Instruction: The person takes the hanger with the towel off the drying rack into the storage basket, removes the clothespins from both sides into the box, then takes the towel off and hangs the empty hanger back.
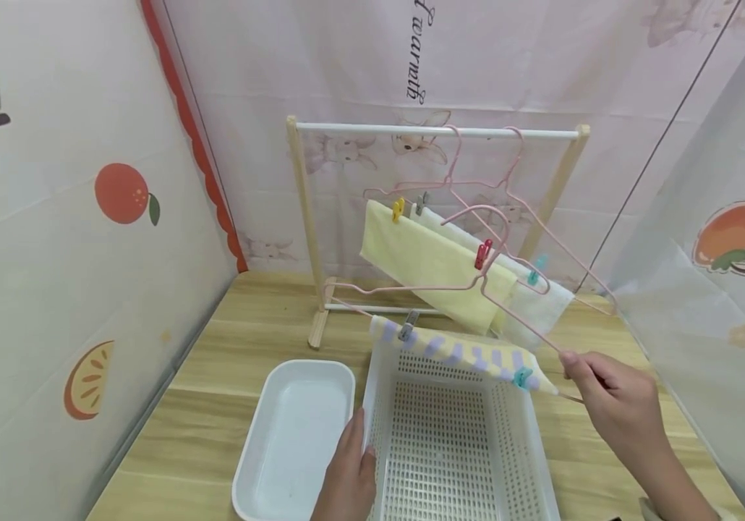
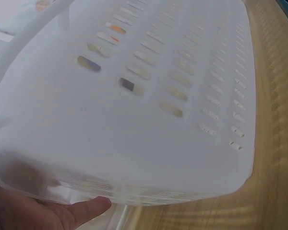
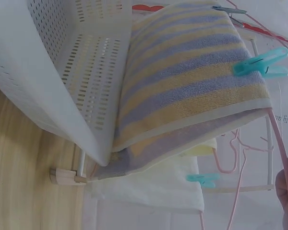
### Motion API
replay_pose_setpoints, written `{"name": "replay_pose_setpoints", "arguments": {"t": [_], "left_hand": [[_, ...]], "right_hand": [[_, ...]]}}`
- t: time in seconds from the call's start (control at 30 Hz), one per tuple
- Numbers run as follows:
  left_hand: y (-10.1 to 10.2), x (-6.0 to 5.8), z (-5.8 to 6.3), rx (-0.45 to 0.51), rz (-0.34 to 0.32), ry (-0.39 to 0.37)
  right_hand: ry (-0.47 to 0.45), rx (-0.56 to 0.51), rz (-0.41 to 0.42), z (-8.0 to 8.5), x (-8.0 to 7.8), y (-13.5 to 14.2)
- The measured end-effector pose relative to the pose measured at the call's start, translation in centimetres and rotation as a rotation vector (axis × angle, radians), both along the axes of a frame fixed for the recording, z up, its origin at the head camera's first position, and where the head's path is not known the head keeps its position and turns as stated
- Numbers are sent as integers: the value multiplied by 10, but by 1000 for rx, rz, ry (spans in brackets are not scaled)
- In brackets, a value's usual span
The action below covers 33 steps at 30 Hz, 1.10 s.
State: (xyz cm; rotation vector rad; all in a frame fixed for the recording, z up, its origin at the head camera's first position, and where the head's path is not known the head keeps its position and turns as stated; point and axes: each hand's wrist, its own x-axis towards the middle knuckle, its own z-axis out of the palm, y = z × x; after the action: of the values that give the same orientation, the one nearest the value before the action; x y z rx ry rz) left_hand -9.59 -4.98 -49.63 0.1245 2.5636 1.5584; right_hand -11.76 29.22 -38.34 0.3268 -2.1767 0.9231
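My right hand [image 1: 616, 394] grips the right end of a pink hanger [image 1: 405, 288], raised over the white basket [image 1: 542, 449]. Over the hanger's lower bar drapes a small yellow-and-purple striped towel [image 3: 192, 62], held by a grey clothespin [image 1: 408, 325] and a teal clothespin [image 3: 261, 63]. The hanger's hook stands free of the rack in the head view. At the basket's left rim is my left hand [image 1: 348, 470], with the wall between thumb and fingers; part of that hand shows dimly through the plastic in the left wrist view.
Behind stands a wooden rack with a white rail [image 1: 372, 129]. Two pink hangers hang from it, with a yellow towel [image 1: 437, 268] and a white towel [image 1: 535, 311] pegged on. A white tray [image 1: 294, 441] sits left of the basket on the wooden table [image 1: 203, 405]. Patterned cloth walls surround the table.
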Motion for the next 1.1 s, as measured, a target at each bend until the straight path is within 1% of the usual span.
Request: {"name": "replay_pose_setpoints", "arguments": {"t": [0.13,0.23,0.4,0.5,0.6,0.7,0.77,0.83,0.93,1.1], "left_hand": [[-1,1,-2,-10,-8,0],[-1,1,-2,-17,-7,16],[-2,2,-2,-21,-1,34],[-2,2,-2,-18,3,17],[-3,3,-1,-18,0,17],[-3,3,-2,-24,-1,32],[-3,3,-3,-26,-3,39],[-2,2,-3,-27,-6,38],[-1,1,-2,-15,-14,8],[0,-1,1,4,-34,-55]], "right_hand": [[-29,-28,-12,-2,3,-1],[-37,-46,-4,-2,4,-1],[-15,12,22,0,7,-2],[-7,46,52,0,10,-3],[-24,44,68,0,15,-5],[-42,32,52,-1,18,-5],[-43,25,53,-1,20,-5],[-26,39,59,-2,22,-4],[-3,65,77,-1,25,-3],[-19,68,83,-1,32,-4]]}}
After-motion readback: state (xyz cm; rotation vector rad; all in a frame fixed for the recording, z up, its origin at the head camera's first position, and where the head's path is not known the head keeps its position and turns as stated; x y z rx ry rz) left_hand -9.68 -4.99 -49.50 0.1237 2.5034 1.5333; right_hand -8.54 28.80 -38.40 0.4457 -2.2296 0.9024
